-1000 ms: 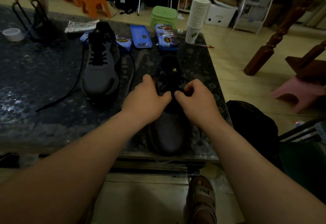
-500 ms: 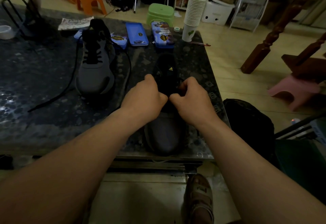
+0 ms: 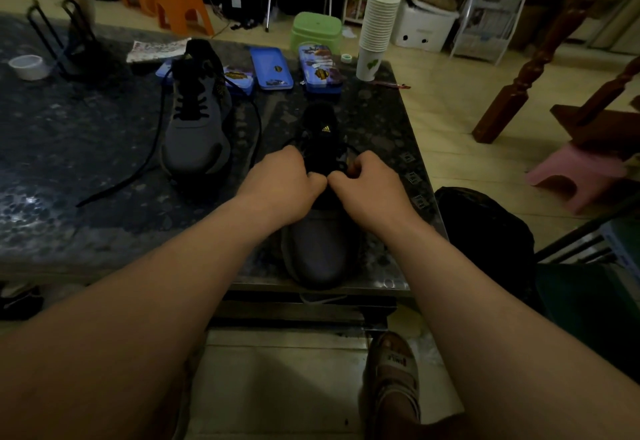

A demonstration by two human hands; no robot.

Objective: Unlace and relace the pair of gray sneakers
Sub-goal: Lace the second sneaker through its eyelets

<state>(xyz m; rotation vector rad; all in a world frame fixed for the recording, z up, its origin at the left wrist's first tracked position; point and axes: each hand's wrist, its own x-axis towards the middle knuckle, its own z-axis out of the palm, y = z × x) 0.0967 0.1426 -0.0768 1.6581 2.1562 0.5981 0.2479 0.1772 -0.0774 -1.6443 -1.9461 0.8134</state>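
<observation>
Pale floor tiles (image 3: 277, 377) lie nearest, with a sandalled foot (image 3: 391, 380) set on them at the right. Beyond them stands a low table (image 3: 69, 135) with a dark speckled stone top. At its near edge sits one gray sneaker (image 3: 320, 252), toe toward the viewer. Over its throat the left hand (image 3: 284, 187) and right hand (image 3: 367, 190) meet, knuckles almost touching, fingers curled and pinching the black lace (image 3: 351, 149). To the left and farther back rests the second gray sneaker (image 3: 197, 128), its loose lace (image 3: 138, 169) trailing across the tabletop. Along the far edge lie blue tins (image 3: 272, 67), a stack of paper cups (image 3: 377, 31) and, at far left, a tape roll (image 3: 26, 66). A black bag (image 3: 485, 228) slumps right of the table, near a pink stool (image 3: 575, 173). Farther off stand a green stool (image 3: 316, 29) and orange stools (image 3: 176, 3).
</observation>
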